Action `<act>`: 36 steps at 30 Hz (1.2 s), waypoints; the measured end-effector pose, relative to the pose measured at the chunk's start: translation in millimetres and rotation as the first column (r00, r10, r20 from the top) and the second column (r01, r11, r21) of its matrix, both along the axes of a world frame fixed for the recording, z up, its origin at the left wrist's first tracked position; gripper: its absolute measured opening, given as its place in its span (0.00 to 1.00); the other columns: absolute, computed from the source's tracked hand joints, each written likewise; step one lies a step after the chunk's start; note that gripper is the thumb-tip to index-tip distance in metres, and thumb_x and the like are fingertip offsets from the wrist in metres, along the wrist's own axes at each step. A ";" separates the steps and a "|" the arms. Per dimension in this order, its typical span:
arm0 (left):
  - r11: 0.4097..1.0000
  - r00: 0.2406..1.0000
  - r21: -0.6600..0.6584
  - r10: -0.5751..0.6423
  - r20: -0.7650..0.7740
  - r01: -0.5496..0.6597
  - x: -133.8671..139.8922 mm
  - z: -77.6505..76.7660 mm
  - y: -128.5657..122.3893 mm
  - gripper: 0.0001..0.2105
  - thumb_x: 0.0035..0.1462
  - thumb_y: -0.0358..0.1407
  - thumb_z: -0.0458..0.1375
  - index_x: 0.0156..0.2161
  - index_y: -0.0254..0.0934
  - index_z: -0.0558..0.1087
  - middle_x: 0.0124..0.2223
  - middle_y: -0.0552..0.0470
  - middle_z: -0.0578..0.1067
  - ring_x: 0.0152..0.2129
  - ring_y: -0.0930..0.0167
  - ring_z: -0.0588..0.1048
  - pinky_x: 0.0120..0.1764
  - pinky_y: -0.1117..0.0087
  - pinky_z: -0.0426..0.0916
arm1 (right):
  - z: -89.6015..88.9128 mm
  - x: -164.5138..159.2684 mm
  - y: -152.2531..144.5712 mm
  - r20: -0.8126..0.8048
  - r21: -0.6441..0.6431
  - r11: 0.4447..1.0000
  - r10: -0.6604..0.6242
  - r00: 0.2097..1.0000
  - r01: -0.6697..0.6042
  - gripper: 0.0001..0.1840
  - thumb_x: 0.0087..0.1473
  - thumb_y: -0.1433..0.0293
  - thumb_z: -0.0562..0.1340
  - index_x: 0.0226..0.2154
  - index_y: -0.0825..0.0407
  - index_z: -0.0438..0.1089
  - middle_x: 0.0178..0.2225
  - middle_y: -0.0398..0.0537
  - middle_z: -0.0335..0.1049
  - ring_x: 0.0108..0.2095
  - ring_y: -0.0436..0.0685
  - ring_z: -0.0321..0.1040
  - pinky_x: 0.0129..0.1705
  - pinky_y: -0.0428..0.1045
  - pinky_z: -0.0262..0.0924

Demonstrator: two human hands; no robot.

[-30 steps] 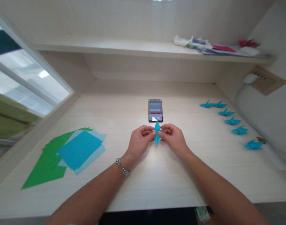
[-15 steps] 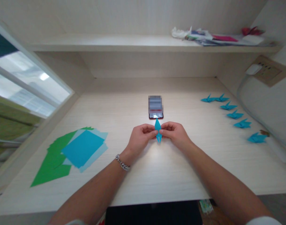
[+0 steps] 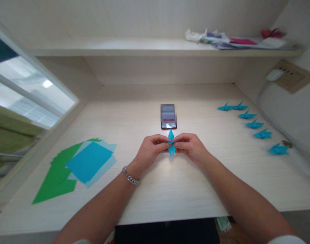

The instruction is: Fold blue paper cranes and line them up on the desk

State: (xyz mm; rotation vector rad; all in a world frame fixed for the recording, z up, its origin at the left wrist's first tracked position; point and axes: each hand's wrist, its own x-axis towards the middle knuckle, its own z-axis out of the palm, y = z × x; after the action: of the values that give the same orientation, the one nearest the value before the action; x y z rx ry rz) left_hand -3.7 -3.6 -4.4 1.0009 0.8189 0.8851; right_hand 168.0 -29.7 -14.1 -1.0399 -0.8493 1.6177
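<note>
Between my two hands is a folded piece of blue origami paper (image 3: 171, 135), narrow and pointed at the far end, with a split near end. My left hand (image 3: 152, 146) pinches its left side between thumb and fingers. From the right, my right hand (image 3: 190, 145) pinches the opposite side. A small crosswise fold shows at its middle, between the fingertips. Just beyond the paper's far tip lies a phone (image 3: 168, 117) with a blurred screen. Several finished blue paper cranes (image 3: 255, 124) stand in a row on the right.
Blue paper sheets (image 3: 91, 161) lie over green sheets (image 3: 56, 176) on the table's left. A shelf (image 3: 119, 45) crosses the back, with papers (image 3: 226, 41) on it. A cable (image 3: 261, 105) runs down the right wall from a socket (image 3: 292, 77).
The middle of the blue paper now shows a crosswise fold between my fingertips. Both hands have shifted only slightly and keep their pinch.
</note>
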 end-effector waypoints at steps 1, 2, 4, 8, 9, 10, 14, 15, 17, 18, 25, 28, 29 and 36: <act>1.000 1.000 0.002 -0.002 -0.003 0.002 -0.2 0.1 -0.1 0.05 0.43 0.27 0.67 0.30 0.33 0.77 0.28 0.51 0.78 0.25 0.73 0.76 0.34 0.69 0.74 | 0.5 0.4 -0.1 -0.005 0.001 1.000 0.009 1.000 -0.009 0.11 0.35 0.72 0.72 0.27 0.53 0.76 0.25 0.45 0.75 0.25 0.51 0.70 0.32 0.50 0.67; 1.000 1.000 0.008 -0.002 -0.009 0.002 -0.4 -0.2 -0.1 0.05 0.43 0.28 0.67 0.30 0.33 0.77 0.28 0.51 0.78 0.25 0.73 0.76 0.34 0.69 0.74 | 1.0 0.8 -0.2 -0.008 0.001 1.000 0.017 1.000 -0.017 0.10 0.36 0.71 0.71 0.28 0.53 0.76 0.25 0.45 0.75 0.25 0.52 0.70 0.33 0.51 0.67; 1.000 1.000 0.029 -0.004 -0.024 0.005 -0.7 -1.5 -0.2 0.05 0.43 0.28 0.67 0.30 0.33 0.77 0.28 0.51 0.78 0.25 0.73 0.76 0.34 0.69 0.74 | 2.0 1.6 -0.3 -0.004 -0.002 1.000 0.025 1.000 -0.025 0.09 0.40 0.68 0.69 0.29 0.54 0.76 0.26 0.47 0.75 0.27 0.53 0.71 0.34 0.52 0.67; 0.997 0.997 0.079 -0.012 -0.079 0.019 -0.5 -4.7 -0.6 0.05 0.44 0.28 0.66 0.30 0.33 0.78 0.29 0.50 0.79 0.26 0.72 0.76 0.36 0.68 0.74 | 1.7 2.0 0.4 0.062 0.001 1.000 -0.014 0.998 0.014 0.09 0.40 0.67 0.69 0.27 0.55 0.76 0.26 0.48 0.74 0.28 0.53 0.71 0.35 0.52 0.67; 0.996 0.995 0.084 -0.012 -0.097 0.020 -0.4 -5.2 -0.6 0.05 0.44 0.28 0.66 0.30 0.33 0.78 0.29 0.50 0.79 0.26 0.72 0.77 0.36 0.68 0.74 | 1.3 1.9 0.6 0.081 0.007 1.000 -0.021 0.996 0.020 0.09 0.39 0.68 0.70 0.27 0.55 0.76 0.26 0.47 0.74 0.28 0.53 0.71 0.36 0.52 0.67; 0.996 0.994 0.084 -0.011 -0.112 0.021 -0.4 -5.4 -0.5 0.05 0.44 0.28 0.66 0.30 0.33 0.78 0.30 0.49 0.79 0.26 0.72 0.77 0.36 0.68 0.74 | 0.9 1.7 0.8 0.098 0.016 1.000 -0.023 0.995 0.021 0.09 0.38 0.69 0.70 0.26 0.54 0.76 0.26 0.47 0.74 0.27 0.53 0.71 0.36 0.53 0.67; 0.998 0.993 0.055 -0.012 -0.117 0.019 -0.4 -5.2 0.2 0.07 0.44 0.27 0.65 0.32 0.33 0.78 0.32 0.48 0.80 0.27 0.70 0.77 0.36 0.66 0.74 | 0.8 1.4 1.2 0.187 0.063 0.998 -0.033 0.982 0.022 0.09 0.38 0.69 0.70 0.27 0.54 0.76 0.25 0.46 0.75 0.27 0.53 0.71 0.37 0.53 0.68; 0.999 0.994 0.048 -0.014 -0.105 0.019 -0.4 -4.8 0.2 0.06 0.45 0.27 0.64 0.32 0.33 0.78 0.32 0.47 0.80 0.27 0.70 0.77 0.36 0.66 0.74 | 0.8 1.5 1.3 0.215 0.078 0.997 -0.041 0.976 0.025 0.08 0.38 0.69 0.70 0.27 0.53 0.76 0.25 0.46 0.75 0.27 0.53 0.71 0.36 0.53 0.68; 0.999 0.995 0.043 -0.023 -0.094 0.027 -0.3 -3.9 0.1 0.06 0.46 0.29 0.64 0.33 0.32 0.78 0.32 0.46 0.80 0.27 0.69 0.77 0.37 0.65 0.74 | 0.6 2.1 1.6 0.259 0.106 0.994 -0.053 0.964 0.026 0.08 0.38 0.69 0.69 0.27 0.53 0.76 0.25 0.46 0.75 0.27 0.53 0.71 0.36 0.53 0.68; 0.999 0.995 0.045 -0.026 -0.099 0.031 -0.1 -3.4 -0.1 0.06 0.47 0.31 0.64 0.32 0.32 0.78 0.32 0.46 0.80 0.27 0.69 0.77 0.37 0.65 0.74 | 0.2 2.4 1.8 0.275 0.117 0.993 -0.057 0.960 0.025 0.08 0.38 0.69 0.69 0.27 0.53 0.76 0.25 0.46 0.75 0.27 0.54 0.72 0.36 0.53 0.68; 0.994 0.973 0.109 0.025 -0.228 0.000 1.5 -0.2 -1.1 0.06 0.45 0.30 0.65 0.32 0.32 0.79 0.32 0.46 0.80 0.27 0.70 0.77 0.37 0.67 0.73 | -0.8 2.2 1.9 0.306 0.128 0.992 -0.055 0.951 0.016 0.08 0.39 0.69 0.69 0.28 0.53 0.76 0.26 0.46 0.76 0.28 0.55 0.73 0.36 0.53 0.68; 0.989 0.964 0.147 0.039 -0.264 0.000 1.2 -0.5 -0.6 0.06 0.45 0.30 0.66 0.31 0.32 0.79 0.31 0.47 0.80 0.28 0.70 0.77 0.37 0.67 0.72 | -1.3 1.8 1.5 0.336 0.145 0.989 -0.051 0.941 0.002 0.08 0.39 0.68 0.69 0.28 0.53 0.76 0.26 0.46 0.76 0.28 0.54 0.72 0.35 0.52 0.67; 0.988 0.962 0.154 0.043 -0.271 -0.001 1.1 -0.8 -0.5 0.06 0.45 0.30 0.66 0.31 0.32 0.79 0.31 0.47 0.80 0.28 0.70 0.77 0.37 0.67 0.72 | -1.9 2.0 1.5 0.346 0.146 0.989 -0.048 0.937 -0.004 0.08 0.40 0.68 0.69 0.28 0.53 0.76 0.26 0.47 0.76 0.28 0.54 0.72 0.35 0.52 0.67; 0.989 0.955 0.145 0.051 -0.292 -0.008 0.7 -1.9 -0.9 0.06 0.45 0.29 0.66 0.32 0.33 0.79 0.32 0.46 0.80 0.27 0.70 0.77 0.36 0.68 0.72 | -7.1 3.9 2.4 0.396 0.149 0.988 -0.036 0.918 -0.025 0.09 0.42 0.66 0.69 0.29 0.53 0.76 0.27 0.48 0.76 0.28 0.55 0.73 0.35 0.53 0.68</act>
State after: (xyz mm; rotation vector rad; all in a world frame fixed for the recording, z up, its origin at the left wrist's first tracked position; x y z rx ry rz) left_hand -3.0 -4.5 -6.3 1.2703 1.0355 0.8393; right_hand 171.9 -27.3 -21.2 -1.2820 -1.2189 1.3291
